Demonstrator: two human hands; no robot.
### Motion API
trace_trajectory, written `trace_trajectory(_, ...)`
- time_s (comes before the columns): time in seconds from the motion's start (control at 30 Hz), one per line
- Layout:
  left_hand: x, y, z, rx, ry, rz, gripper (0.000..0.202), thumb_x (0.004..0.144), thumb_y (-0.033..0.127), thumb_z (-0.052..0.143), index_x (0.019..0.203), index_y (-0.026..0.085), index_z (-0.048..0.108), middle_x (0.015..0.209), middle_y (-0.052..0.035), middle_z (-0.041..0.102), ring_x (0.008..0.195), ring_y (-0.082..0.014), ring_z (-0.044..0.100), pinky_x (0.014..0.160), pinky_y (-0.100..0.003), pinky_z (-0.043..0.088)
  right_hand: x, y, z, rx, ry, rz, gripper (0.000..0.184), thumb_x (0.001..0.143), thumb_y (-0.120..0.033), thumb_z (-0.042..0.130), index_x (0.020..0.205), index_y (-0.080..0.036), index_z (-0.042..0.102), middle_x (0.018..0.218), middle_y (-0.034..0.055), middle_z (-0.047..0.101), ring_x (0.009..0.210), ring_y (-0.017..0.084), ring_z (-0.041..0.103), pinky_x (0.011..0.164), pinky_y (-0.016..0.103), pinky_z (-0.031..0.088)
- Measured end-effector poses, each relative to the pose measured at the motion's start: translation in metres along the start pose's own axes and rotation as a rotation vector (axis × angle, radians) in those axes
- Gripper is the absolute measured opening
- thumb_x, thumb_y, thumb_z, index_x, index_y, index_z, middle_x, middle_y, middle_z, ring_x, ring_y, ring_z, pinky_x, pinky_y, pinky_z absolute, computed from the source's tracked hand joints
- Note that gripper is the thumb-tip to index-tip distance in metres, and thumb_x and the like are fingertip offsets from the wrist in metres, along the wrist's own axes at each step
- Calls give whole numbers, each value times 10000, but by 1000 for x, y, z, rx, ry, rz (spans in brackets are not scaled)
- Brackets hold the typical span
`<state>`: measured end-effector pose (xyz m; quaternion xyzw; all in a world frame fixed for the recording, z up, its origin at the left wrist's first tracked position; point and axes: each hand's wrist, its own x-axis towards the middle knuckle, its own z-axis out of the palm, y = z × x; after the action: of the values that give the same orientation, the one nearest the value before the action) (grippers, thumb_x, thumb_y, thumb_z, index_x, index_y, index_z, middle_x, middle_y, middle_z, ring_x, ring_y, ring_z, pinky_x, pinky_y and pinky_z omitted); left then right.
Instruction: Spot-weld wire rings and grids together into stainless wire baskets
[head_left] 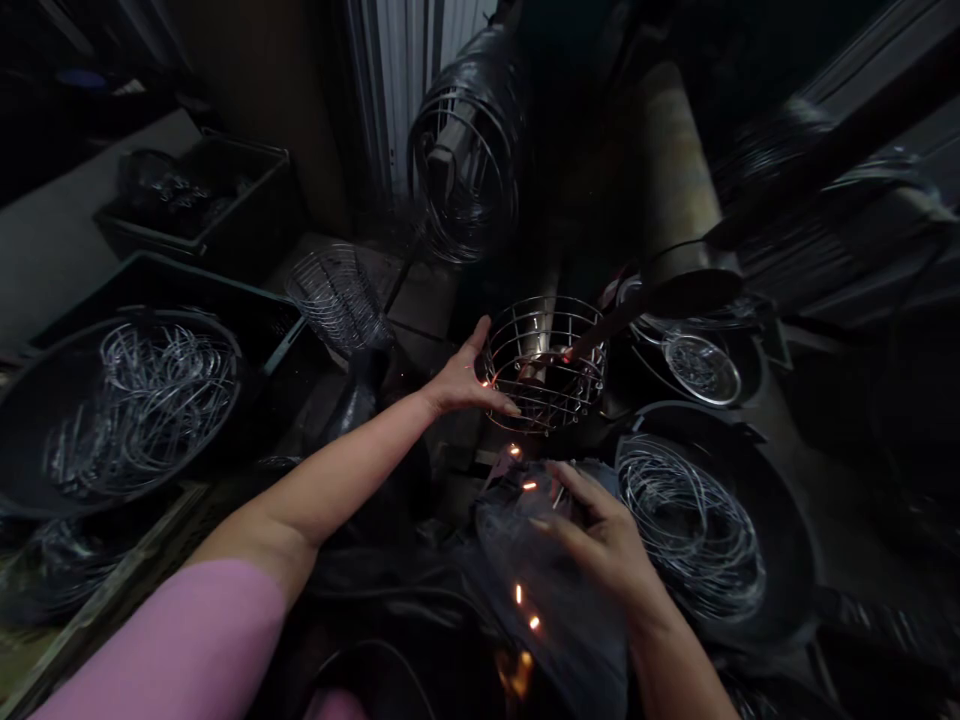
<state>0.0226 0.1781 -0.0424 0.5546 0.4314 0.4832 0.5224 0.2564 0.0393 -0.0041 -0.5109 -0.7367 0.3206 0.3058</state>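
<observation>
A round wire basket sits at the middle, around a metal post and the tip of a dark rod. My left hand grips its left side, thumb along the near wires and index finger stretched up beside the rim. Glowing sparks fall just below the basket. Lower right, my right hand is half curled over a grey-blue cloth, apart from the basket. Thin pale lines show between its thumb and index finger, too blurred to name.
Black basins of wire rings stand at right and left. A tapered wire basket stands at left, near a coil of wire hoops. A thick metal cylinder hangs over the work at right. Crates are at upper left.
</observation>
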Motion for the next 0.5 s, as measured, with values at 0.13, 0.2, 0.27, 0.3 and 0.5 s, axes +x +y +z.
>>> trace_trajectory(0.13,-12,-10,1,-56,74,-114,1245,344,292,918,1445,107,366,1355,-180,527,1228,-298,528,1070,-478,404,-7,-23,-10,-226,-64,-179,317,873,-318,628,1148,-177,700,1025,113,718,925,245,698,757,316,588)
trace_trajectory(0.2,-21,4,-8,66,102,-79,1229,290,273,923,1397,57,435,1342,-189,517,1250,-308,499,1115,-444,355,-6,-45,-16,-305,-46,-300,265,909,-322,592,1091,-179,722,928,100,727,815,218,708,688,283,582)
trace_trajectory(0.27,-36,24,-19,239,74,-10,1233,264,270,924,1389,74,458,1324,-172,508,1229,-312,501,1108,-431,365,-1,-70,-21,-301,-38,-394,235,926,-303,578,1052,-182,734,890,87,731,788,201,706,681,268,574)
trace_trajectory(0.3,-46,35,-24,339,55,34,1223,271,277,921,1392,100,464,1308,-156,511,1207,-311,509,1089,-434,388,3,-80,-22,-260,-55,-410,222,928,-281,576,1048,-183,735,897,82,733,801,195,705,696,262,571)
trace_trajectory(0.5,-98,76,-21,800,7,205,1009,445,377,838,1376,187,499,1293,-140,519,1209,-330,467,1032,-514,402,46,-102,-19,112,-451,-111,185,877,-270,625,982,-199,760,885,32,740,795,178,694,704,241,540)
